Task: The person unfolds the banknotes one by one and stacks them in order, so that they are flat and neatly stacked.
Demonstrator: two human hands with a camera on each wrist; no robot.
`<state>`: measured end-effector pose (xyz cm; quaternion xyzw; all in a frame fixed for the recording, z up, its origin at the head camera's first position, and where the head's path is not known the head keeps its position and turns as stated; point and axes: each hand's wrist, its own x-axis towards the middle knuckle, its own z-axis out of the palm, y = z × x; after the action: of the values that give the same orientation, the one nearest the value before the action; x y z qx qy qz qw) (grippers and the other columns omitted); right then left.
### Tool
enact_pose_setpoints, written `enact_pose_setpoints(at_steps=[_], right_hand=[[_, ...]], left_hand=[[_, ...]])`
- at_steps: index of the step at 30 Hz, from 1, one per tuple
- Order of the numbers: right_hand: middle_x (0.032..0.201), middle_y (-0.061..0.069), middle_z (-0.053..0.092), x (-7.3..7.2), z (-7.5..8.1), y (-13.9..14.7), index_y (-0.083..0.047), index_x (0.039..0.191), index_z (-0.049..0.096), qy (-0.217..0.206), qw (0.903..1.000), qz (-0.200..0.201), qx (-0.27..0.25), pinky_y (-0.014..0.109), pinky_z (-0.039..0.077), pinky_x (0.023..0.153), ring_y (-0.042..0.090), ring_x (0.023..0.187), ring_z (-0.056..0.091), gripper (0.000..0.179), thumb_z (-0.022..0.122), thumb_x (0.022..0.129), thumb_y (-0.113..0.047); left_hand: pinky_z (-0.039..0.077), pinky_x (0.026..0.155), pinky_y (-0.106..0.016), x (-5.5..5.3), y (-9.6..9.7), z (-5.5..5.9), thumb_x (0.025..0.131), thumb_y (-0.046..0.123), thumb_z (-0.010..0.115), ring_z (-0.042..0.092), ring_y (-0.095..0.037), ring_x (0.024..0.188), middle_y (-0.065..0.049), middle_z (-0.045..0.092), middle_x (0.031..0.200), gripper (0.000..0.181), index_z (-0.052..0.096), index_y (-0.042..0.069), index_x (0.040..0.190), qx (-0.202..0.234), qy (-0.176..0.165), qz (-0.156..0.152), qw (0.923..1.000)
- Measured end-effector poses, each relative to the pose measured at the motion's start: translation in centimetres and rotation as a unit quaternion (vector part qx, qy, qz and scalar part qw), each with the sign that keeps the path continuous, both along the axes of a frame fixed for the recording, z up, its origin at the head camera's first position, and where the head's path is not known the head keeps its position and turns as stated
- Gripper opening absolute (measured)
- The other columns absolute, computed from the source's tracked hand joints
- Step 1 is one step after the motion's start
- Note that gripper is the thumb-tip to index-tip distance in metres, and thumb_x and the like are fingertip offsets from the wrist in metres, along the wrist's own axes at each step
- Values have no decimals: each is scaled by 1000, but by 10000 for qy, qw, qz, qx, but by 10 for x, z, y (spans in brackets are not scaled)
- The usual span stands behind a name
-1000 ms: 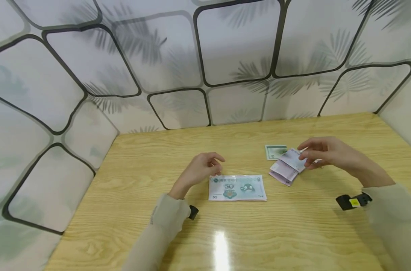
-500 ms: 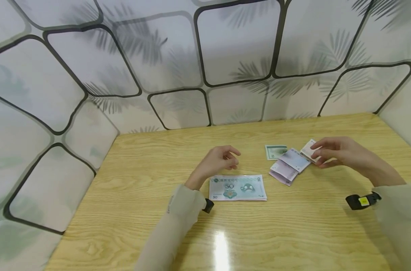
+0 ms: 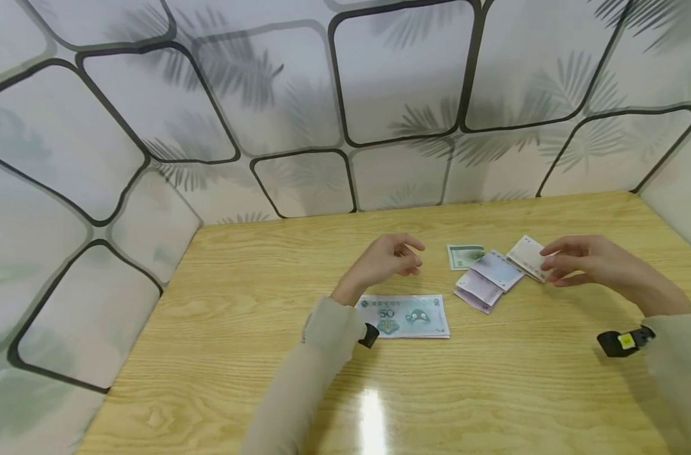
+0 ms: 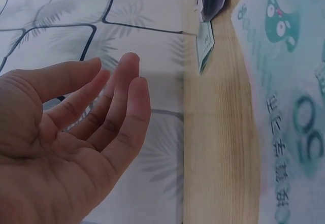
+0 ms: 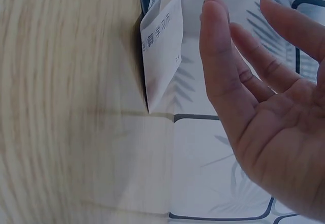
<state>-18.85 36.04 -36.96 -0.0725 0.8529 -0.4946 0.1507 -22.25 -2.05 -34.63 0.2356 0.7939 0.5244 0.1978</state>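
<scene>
In the head view, your left hand point(image 3: 384, 262) hung above the table point(image 3: 254, 284), beyond the 50 note point(image 3: 413, 316), and your right hand point(image 3: 598, 262) hovered beside the cream folded note point(image 3: 525, 256). Left of that lay the blue folded note point(image 3: 499, 270), overlapping the lilac folded note point(image 3: 477, 292), with the green note point(image 3: 463, 256) near.

In the left wrist view, your fingers were loosely bent — grasping nothing.

In the right wrist view, they were likewise relaxed, apart from the cream folded note.

You were probably between grips, laying out notes; the next move seemingly called for pinching one edge cleanly.
</scene>
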Motion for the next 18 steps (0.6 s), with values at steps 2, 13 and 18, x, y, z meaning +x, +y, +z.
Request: enact_pose_setpoints(at_steps=[2, 13, 18], right_hand=[[101, 9, 69, 0, -1, 2, 23, 129, 45, -35, 10000, -44, -13, 31, 61, 73, 16, 83, 68, 34, 51, 105, 0], [97, 2, 70, 0, 0, 11, 15, 126, 53, -319, 9989, -350, -53, 32, 61, 74, 14, 84, 68, 30, 53, 106, -7], [98, -3, 71, 0, -1, 15, 16, 126, 52, -440, 9981, -402, -145, 32, 61, 74, 13, 84, 68, 28, 50, 107, -4]], left_hand=[[58, 88, -46, -1, 5, 1, 102, 0, 58, 68, -44, 100, -27, 69, 105, 26, 63, -6, 127, 54, -42, -9, 10000], [57, 90, -48, -8, 33, 0, 101, -1, 59, 67, -46, 102, -30, 68, 106, 28, 62, -8, 127, 412, -426, 49, 9982], [58, 89, -44, -11, 44, -5, 101, -1, 59, 68, -44, 103, -23, 70, 101, 30, 61, -10, 129, 463, -529, 107, 9975]])
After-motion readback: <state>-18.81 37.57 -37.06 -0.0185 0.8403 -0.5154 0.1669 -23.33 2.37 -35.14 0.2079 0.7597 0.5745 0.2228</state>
